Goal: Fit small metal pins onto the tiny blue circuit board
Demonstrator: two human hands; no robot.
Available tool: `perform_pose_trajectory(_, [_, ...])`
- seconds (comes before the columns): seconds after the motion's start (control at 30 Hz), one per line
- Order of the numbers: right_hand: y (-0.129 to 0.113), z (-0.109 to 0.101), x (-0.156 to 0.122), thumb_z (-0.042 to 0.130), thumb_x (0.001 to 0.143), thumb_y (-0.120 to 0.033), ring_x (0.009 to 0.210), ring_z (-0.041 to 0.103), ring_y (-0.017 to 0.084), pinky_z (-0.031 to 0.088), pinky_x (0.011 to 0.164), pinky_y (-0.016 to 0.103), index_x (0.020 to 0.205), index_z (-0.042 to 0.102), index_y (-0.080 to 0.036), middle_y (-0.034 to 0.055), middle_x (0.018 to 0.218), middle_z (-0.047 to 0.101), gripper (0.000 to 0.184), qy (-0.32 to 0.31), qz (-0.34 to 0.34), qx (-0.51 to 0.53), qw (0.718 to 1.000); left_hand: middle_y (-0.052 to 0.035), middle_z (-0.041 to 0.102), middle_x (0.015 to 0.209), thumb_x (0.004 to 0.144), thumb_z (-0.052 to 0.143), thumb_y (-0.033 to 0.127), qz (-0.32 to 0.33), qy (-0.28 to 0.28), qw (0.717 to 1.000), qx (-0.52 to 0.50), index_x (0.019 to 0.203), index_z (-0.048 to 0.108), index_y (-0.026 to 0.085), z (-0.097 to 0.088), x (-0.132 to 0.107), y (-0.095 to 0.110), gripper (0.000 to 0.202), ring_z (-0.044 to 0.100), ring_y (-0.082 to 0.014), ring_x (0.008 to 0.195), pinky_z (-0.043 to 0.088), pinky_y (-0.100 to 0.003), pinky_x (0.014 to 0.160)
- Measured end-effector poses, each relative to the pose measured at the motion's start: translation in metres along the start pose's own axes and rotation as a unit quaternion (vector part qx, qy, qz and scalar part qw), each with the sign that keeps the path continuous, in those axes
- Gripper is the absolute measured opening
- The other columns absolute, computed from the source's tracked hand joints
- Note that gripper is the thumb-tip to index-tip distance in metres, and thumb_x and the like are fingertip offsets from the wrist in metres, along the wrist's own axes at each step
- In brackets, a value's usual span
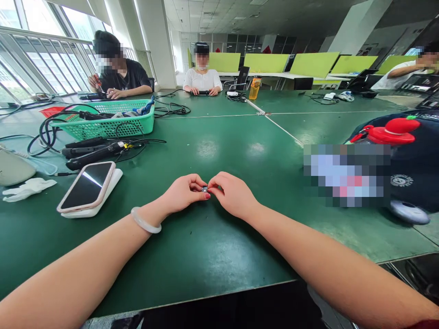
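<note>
Over the middle of the green table [206, 246], my two hands meet around a small dark-and-silver part [205, 188], too small to name. My left hand [180, 193] is closed, pinching the part between thumb and fingers; a pale bangle [146, 221] circles that wrist. From the other side, the fingertips of my right hand [233, 194] are pressed together at the part's edge, touching or almost touching it. Fingers hide most of the part.
To the left lie a phone [89, 185] on a white box, black curling-iron-like tools [94, 153] with cables, and a green basket [109, 125]. A dark bag [411, 160] with a red item [391, 132] sits right. Several people sit around, two across the table.
</note>
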State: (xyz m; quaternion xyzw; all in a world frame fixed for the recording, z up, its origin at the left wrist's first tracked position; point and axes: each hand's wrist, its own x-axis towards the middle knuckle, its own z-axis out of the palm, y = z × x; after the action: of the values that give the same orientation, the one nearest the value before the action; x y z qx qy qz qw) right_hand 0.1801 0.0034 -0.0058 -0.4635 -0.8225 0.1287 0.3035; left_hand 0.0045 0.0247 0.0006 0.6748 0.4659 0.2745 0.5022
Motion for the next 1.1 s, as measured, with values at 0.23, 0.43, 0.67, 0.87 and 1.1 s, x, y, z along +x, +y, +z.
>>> perform_pose_trajectory(0.23, [0.006,-0.003,-0.001,0.056,0.083,-0.018,0.07,0.051,0.011,0.039,0.064,0.024,0.084,0.062,-0.02,0.0009,0.082,0.058,0.006,0.019,0.002,0.006,1.0,0.0,0.064,0.067,0.059,0.075,0.029,-0.003,0.006,1.0,-0.006,0.077,0.055,0.016,0.0,0.0,0.002,0.03,0.062,-0.0147,0.067,0.048,-0.029,0.065])
perform_pose_trajectory(0.43, [0.01,-0.006,-0.001,0.062,0.08,-0.028,0.066,0.051,0.01,0.039,0.062,0.024,0.093,0.063,-0.02,0.0014,0.086,0.059,0.015,0.005,0.032,0.016,0.999,-0.0003,0.066,0.071,0.063,0.072,0.024,-0.011,0.024,0.999,-0.02,0.081,0.057,0.016,0.0,0.001,0.002,0.025,0.061,-0.013,0.067,0.046,-0.028,0.068])
perform_pose_trajectory(0.67, [0.005,-0.001,0.0,0.059,0.082,-0.032,0.076,0.056,0.013,0.041,0.067,0.026,0.086,0.062,-0.018,0.0023,0.085,0.06,0.014,-0.004,0.007,-0.03,1.0,-0.0041,0.069,0.081,0.069,0.068,0.029,0.005,0.003,1.0,-0.02,0.091,0.061,0.015,-0.003,0.001,0.001,0.028,0.063,-0.015,0.075,0.047,-0.029,0.073])
perform_pose_trajectory(0.87, [0.003,0.002,-0.001,0.057,0.084,-0.036,0.078,0.057,0.015,0.042,0.068,0.026,0.088,0.061,-0.017,0.0034,0.086,0.061,0.02,0.003,-0.018,-0.094,0.995,-0.002,0.068,0.074,0.07,0.066,0.028,-0.017,-0.007,0.999,-0.035,0.097,0.062,0.014,-0.002,-0.002,0.006,0.031,0.061,-0.0133,0.068,0.047,-0.027,0.068])
perform_pose_trajectory(1.1, [-0.004,0.006,0.003,0.053,0.086,-0.041,0.077,0.058,0.015,0.041,0.066,0.026,0.088,0.062,-0.019,0.0029,0.086,0.061,0.024,-0.021,-0.032,-0.158,0.987,-0.0076,0.068,0.095,0.067,0.07,0.024,-0.067,-0.034,0.978,-0.193,0.101,0.064,0.012,-0.002,-0.005,0.006,0.036,0.063,-0.0149,0.084,0.048,-0.03,0.085])
